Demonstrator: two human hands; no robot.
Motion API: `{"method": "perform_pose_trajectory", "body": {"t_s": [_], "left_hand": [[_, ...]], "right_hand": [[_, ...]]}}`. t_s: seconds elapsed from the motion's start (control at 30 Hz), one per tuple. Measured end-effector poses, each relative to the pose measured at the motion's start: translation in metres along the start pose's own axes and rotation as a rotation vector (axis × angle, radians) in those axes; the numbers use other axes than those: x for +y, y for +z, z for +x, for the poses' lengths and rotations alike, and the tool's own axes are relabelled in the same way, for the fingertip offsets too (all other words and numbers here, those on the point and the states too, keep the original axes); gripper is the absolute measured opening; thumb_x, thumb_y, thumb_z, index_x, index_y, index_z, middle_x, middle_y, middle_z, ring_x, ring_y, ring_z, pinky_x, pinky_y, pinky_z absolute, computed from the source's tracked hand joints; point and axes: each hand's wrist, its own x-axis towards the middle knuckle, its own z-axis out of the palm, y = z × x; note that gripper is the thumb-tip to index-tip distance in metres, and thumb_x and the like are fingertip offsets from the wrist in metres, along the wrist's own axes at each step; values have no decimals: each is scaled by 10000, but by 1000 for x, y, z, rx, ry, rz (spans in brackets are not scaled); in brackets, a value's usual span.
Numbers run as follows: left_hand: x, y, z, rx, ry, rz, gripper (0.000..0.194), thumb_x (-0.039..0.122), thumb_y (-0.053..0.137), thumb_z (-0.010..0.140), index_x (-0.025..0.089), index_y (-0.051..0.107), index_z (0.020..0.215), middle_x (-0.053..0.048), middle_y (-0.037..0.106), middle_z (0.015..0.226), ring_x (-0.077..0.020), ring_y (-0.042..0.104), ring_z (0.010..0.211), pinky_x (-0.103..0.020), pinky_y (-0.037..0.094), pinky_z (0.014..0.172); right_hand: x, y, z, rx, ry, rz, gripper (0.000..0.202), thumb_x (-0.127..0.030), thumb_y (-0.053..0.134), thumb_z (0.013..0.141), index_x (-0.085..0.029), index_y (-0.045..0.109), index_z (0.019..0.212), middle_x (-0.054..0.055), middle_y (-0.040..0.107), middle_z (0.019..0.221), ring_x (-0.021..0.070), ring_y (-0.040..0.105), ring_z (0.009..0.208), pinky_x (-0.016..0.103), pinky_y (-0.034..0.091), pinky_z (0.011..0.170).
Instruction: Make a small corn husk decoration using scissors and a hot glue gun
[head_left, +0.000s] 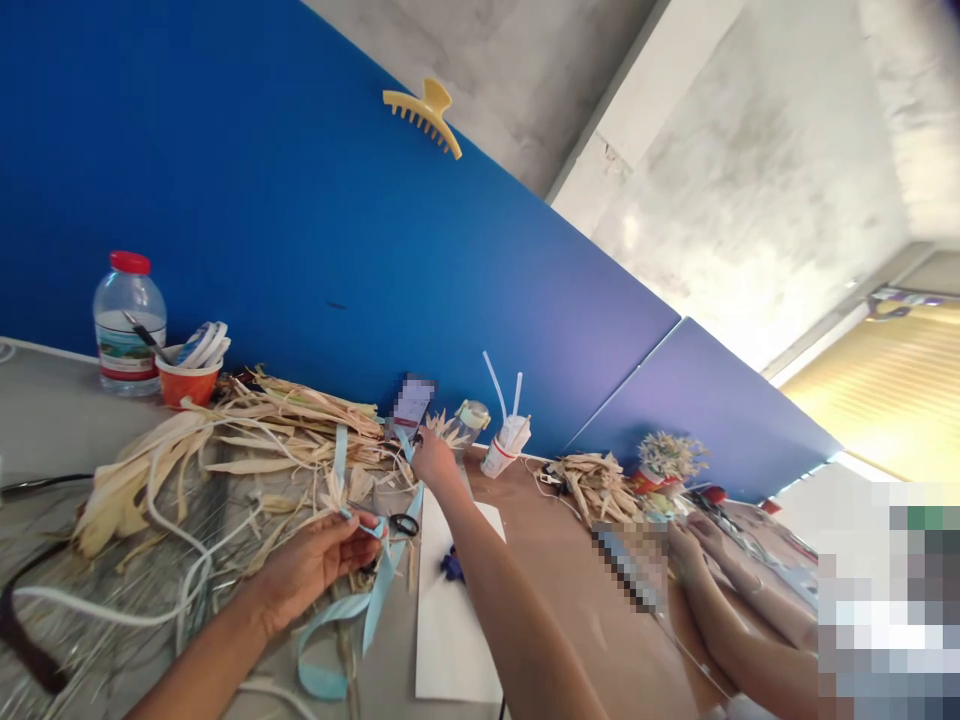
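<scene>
My left hand (319,560), low in the centre-left, is closed on a light blue ribbon (382,590), whose loose end curls down onto the table. Black scissor handles (405,524) lie just right of its fingertips. My right hand (433,455) reaches forward near the blue partition, beside a propped phone (412,402). Its fingers are pressed together near another stretch of blue ribbon; exactly what they grip is hidden. Dried corn husks (285,410) are heaped beyond my left hand. Under my right forearm lies a white sheet (450,650) with a dark blue item (452,563) on it.
A bottle with a red cap (129,335) and an orange cup (187,380) stand at the back left. White cable (191,590) loops over the left side. A cup with straws (501,455) stands behind the sheet. At right, another person's hands (694,545) work near more husks (596,485).
</scene>
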Motion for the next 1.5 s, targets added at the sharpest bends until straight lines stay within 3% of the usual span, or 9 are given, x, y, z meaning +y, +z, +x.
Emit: {"method": "perform_pose_trajectory", "body": {"t_s": [0.23,0.53,0.67,0.8,0.93,1.07,1.27,1.5], "left_hand": [[-2,1,0,34,-30,-23,97,139,613,787,98,701,778,-110,715,785,-180,678,706,-302,539,762],[-4,-3,2,45,-49,-18,125,139,584,808,106,699,774,-103,714,789,-178,676,708,-297,533,758],[-3,-2,2,58,-30,-24,125,124,581,806,97,699,774,-107,712,777,-179,675,709,-301,531,763],[-2,-4,3,39,-16,-9,118,141,583,807,107,695,793,-108,711,784,-190,674,722,-316,529,760],[3,-7,1,-83,37,-6,109,198,617,789,121,693,787,-91,699,778,-198,663,722,-334,520,768],[11,-10,-5,-276,69,-14,153,261,635,778,125,682,726,-65,662,700,-184,625,677,-355,516,765],[20,-16,-10,-321,110,-38,205,278,645,755,133,643,610,-39,600,580,-153,559,595,-300,506,675],[18,-13,-11,-312,85,-7,234,275,611,785,133,642,602,-52,613,561,-151,562,586,-289,490,667]], "right_hand": [[2,23,37,-89,41,-313,516,-142,509,792,-214,450,1300,161,681,1022,296,630,1001,437,429,838],[1,26,45,-71,1,-336,580,-127,502,783,-162,387,1350,177,689,993,302,638,978,440,415,850],[-2,12,24,1,-46,-235,465,-136,420,841,-136,451,1305,165,676,1047,263,626,1007,379,433,852],[3,-4,-21,62,-149,-132,379,-149,351,886,-167,559,1202,102,608,1204,168,571,1092,253,407,902],[9,-9,-69,6,-236,46,258,-169,443,856,-173,681,954,62,697,973,159,629,912,222,438,793],[7,2,-99,-98,-323,-17,243,-171,451,843,-184,688,794,45,702,843,153,629,790,216,429,681],[-6,24,-110,-127,-276,-390,193,-231,498,808,-155,667,859,128,681,907,224,647,822,288,451,678],[-10,30,-101,-191,-152,-551,255,-163,508,780,-151,620,1009,150,679,967,256,664,875,342,466,708]]}}
